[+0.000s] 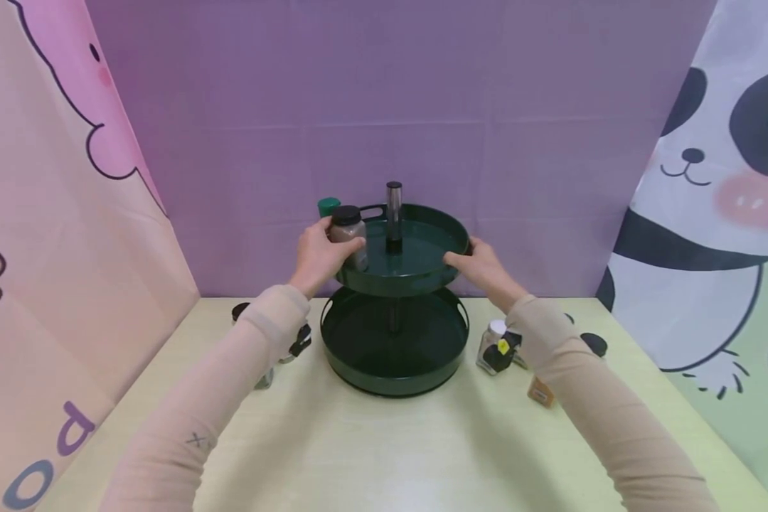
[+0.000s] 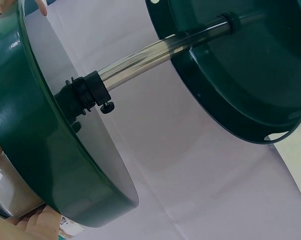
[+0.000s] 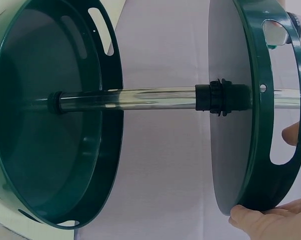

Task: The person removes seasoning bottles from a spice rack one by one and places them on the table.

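Observation:
A two-tier dark green tray stand has an upper tray (image 1: 397, 286) and a lower tray (image 1: 393, 385) on a shiny metal pole (image 1: 394, 213). My left hand (image 1: 318, 250) holds a clear jar (image 1: 352, 233) with a black lid and brownish contents at the upper tray's left edge. Just behind that jar shows a green-capped container (image 1: 328, 206), its lower part hidden. On the opposite side my right hand (image 1: 484, 269) grips the upper tray's rim, thumb over the edge and fingers outside. From below, a black collar (image 3: 221, 97) is visible under the upper tray.
Right of the stand are a white-lidded jar (image 1: 490, 346), a small orange item (image 1: 540, 392) and a black lid (image 1: 594, 344), partly behind the sleeve. Several containers, one with a dark lid (image 1: 240, 311), sit behind the left forearm. A purple backdrop (image 1: 281, 156) rises behind the table.

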### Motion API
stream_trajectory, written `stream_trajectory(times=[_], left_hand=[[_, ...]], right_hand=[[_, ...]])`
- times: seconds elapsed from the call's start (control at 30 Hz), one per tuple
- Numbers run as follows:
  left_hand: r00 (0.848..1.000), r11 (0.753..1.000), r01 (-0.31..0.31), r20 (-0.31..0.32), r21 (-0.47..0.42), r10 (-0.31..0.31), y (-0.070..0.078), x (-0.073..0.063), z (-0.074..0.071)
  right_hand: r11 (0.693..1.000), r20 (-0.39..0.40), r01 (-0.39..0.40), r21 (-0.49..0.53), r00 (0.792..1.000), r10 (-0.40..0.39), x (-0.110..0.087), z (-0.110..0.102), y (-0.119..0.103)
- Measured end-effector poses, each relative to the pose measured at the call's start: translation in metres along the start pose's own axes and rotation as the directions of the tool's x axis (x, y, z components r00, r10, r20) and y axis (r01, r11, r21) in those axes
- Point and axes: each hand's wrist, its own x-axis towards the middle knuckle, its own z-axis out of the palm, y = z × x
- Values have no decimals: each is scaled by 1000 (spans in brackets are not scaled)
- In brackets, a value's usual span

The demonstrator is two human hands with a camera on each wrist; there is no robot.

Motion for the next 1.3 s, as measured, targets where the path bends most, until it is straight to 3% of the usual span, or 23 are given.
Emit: stream_trajectory(times=[0.67,1.3], left_hand=[[1000,1000,8,9,11,-8,2,1,-4],[999,999,-37,-19,29,38,22,5,-12]], right_hand=[[1000,0,-7,4,1000,7,-1,3,-1],[1000,8,-4,11,1000,4,-1,3,-1]])
